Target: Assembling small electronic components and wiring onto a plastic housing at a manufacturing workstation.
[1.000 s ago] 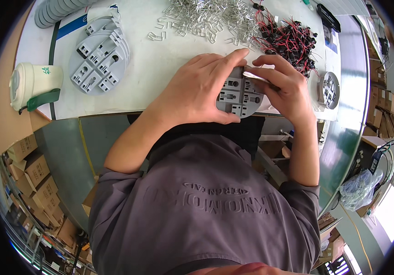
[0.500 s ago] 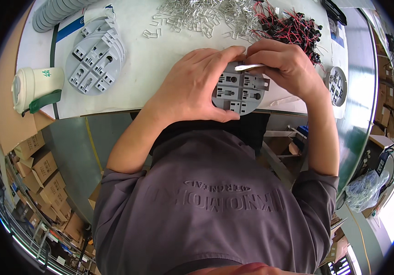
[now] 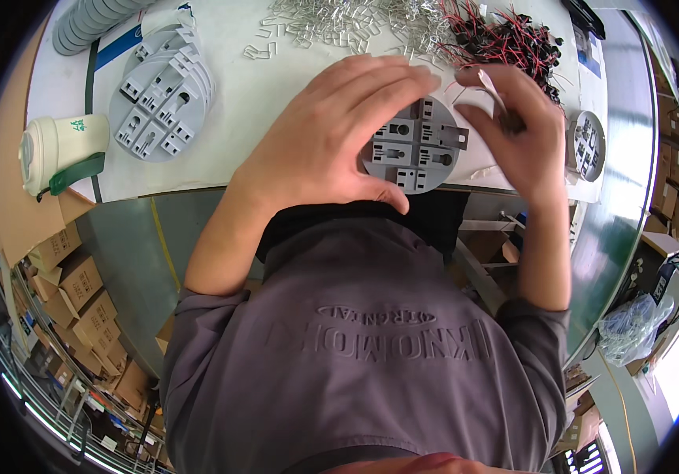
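Observation:
A round grey plastic plate with slots and raised blocks lies on the table before me. My left hand curves around its left side, fingers at the far edge and thumb by the near edge, covering that side. A small metal clip sits at the plate's right edge. To the right, my right hand is lifted off the plate and slightly blurred. It keeps a slim tool with a pale tip against the palm, while thumb and forefinger stand apart. The tool's exact kind cannot be made out.
Beyond my hands lie a heap of bent metal clips and a pile of black parts with red wires. Stacked grey plates and a cream cup stand at left. Another round grey plate is at the right edge.
My right hand has drawn back to the right from the plate, its tool swinging from lying across the plate to pointing up. The left fingers have shifted and loosened somewhat.

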A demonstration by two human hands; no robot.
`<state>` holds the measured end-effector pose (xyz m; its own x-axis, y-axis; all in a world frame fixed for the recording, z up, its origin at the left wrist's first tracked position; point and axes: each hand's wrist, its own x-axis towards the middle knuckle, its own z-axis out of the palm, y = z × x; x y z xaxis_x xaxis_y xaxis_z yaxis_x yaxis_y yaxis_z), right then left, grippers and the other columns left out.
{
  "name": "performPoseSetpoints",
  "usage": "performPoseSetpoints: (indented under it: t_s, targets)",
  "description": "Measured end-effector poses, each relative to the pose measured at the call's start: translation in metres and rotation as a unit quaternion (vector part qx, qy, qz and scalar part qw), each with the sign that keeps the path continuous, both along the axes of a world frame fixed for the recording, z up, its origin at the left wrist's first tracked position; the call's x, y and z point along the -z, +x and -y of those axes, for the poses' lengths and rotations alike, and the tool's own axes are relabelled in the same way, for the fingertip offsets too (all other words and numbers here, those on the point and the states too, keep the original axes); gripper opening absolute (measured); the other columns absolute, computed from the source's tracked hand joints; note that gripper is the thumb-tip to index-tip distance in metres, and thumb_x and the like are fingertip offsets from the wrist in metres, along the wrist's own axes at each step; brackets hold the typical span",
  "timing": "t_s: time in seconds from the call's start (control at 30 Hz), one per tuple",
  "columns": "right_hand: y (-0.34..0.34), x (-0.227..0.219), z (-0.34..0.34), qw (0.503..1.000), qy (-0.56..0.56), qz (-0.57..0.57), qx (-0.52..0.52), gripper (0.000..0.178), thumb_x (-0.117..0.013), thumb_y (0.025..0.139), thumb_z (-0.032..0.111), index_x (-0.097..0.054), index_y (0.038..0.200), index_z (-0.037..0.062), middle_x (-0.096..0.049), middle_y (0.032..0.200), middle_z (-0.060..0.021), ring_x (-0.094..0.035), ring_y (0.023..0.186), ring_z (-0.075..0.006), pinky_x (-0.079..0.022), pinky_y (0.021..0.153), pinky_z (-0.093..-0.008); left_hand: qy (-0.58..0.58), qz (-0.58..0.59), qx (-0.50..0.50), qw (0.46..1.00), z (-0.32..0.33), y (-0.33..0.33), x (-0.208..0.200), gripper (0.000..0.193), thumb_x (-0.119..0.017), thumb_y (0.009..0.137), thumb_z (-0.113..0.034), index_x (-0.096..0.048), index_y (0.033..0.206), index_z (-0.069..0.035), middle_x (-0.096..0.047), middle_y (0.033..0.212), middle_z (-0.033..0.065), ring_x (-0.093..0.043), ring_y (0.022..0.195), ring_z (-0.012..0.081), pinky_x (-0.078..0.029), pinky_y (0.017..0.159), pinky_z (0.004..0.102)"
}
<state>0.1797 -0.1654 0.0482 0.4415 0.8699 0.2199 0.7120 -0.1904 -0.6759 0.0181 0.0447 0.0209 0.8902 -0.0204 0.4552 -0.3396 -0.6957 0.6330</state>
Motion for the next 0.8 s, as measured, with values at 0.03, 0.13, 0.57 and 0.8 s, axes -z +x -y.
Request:
performPoseSetpoints:
  t_s: [0.03, 0.13, 0.57, 0.8]
  targets:
    - [-0.008, 0.000, 0.005, 0.998, -0.003, -0.005, 0.056, 0.043, -0.084, 0.082, -0.005, -0.080, 0.123, 0.0089, -0.074, 0.122, -0.0061, -0.063, 0.074, -0.0159, -0.052, 0.065, -0.0282, 0.000, 0.035, 0.006, 0.999, -0.003, 0.000, -0.001, 0.082, -0.095, 0.075, -0.029, -0.062, 0.146, -0.007, -0.069, 0.139, 0.0071, -0.067, 0.124, 0.0285, -0.050, 0.110, 0.0409]
    - [-0.026, 0.016, 0.012, 0.997, -0.026, 0.060, 0.046, 0.045, -0.084, 0.083, -0.003, -0.080, 0.126, 0.0094, -0.073, 0.127, -0.0063, -0.061, 0.071, -0.0145, -0.051, 0.064, -0.0273, 0.007, -0.024, -0.078, 0.997, -0.015, -0.024, -0.009, 0.070, -0.093, 0.078, -0.022, -0.067, 0.142, -0.006, -0.070, 0.140, 0.0084, -0.067, 0.119, 0.0267, -0.053, 0.103, 0.0390]
    - [-0.069, 0.034, 0.023, 0.982, 0.018, 0.080, 0.172, 0.051, -0.084, 0.084, 0.002, -0.077, 0.133, 0.0094, -0.071, 0.135, -0.0084, -0.062, 0.067, -0.0146, -0.051, 0.061, -0.0276, -0.046, -0.049, -0.223, 0.973, -0.008, -0.032, 0.002, 0.041, -0.085, 0.084, -0.002, -0.076, 0.124, -0.004, -0.076, 0.114, 0.0069, -0.069, 0.091, 0.0193, -0.056, 0.082, 0.0299]
    - [-0.064, 0.048, 0.026, 0.977, 0.036, 0.158, 0.137, 0.046, -0.085, 0.086, 0.014, -0.077, 0.132, 0.0127, -0.072, 0.129, -0.0070, -0.062, 0.066, -0.0145, -0.051, 0.059, -0.0284, -0.040, -0.125, -0.065, 0.989, 0.009, 0.018, -0.030, 0.030, -0.083, 0.084, 0.001, -0.077, 0.113, -0.003, -0.073, 0.098, 0.0048, -0.065, 0.076, 0.0157, -0.053, 0.071, 0.0270]
